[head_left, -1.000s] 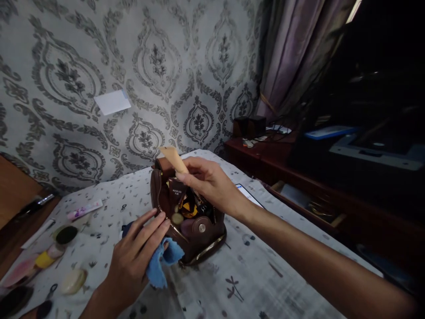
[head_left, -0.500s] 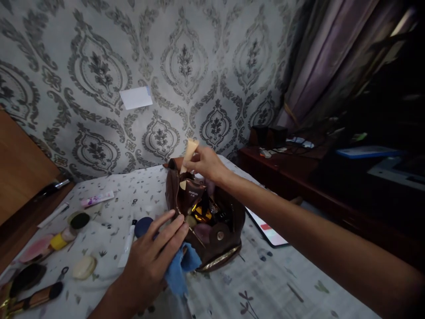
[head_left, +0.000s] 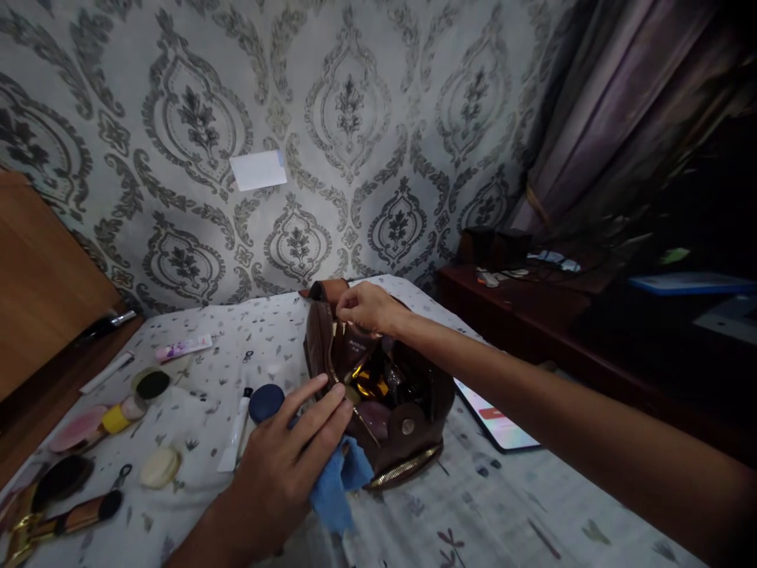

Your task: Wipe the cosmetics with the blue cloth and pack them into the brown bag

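Observation:
A brown handbag [head_left: 434,379] stands unzipped on the patterned sheet, full of cosmetics. My right hand [head_left: 372,308] is pinched closed at the bag's far left inner side. It grips the top of a beige tube [head_left: 338,328], most of which is hidden by the bag and my fingers. Beside it in the bag is a dark brown packet [head_left: 356,347] with pale lettering. My left hand [head_left: 289,461] holds a blue cloth [head_left: 337,493] under its palm, and its fingertips lie on the bag's near left zipped edge. A dark blue round case [head_left: 266,403] is just beyond those fingers.
On the sheet at left are a white tube [head_left: 235,434], a pink tube [head_left: 184,347], a cream round compact [head_left: 159,467], a pink round item [head_left: 80,428] and brushes. A tablet [head_left: 497,422] lies right of the bag. A patterned wall [head_left: 319,197] rises behind.
My right hand has gone down with the beige tube, from above the bag into its opening. The left hand stays on the bag's edge. The view has shifted slightly left.

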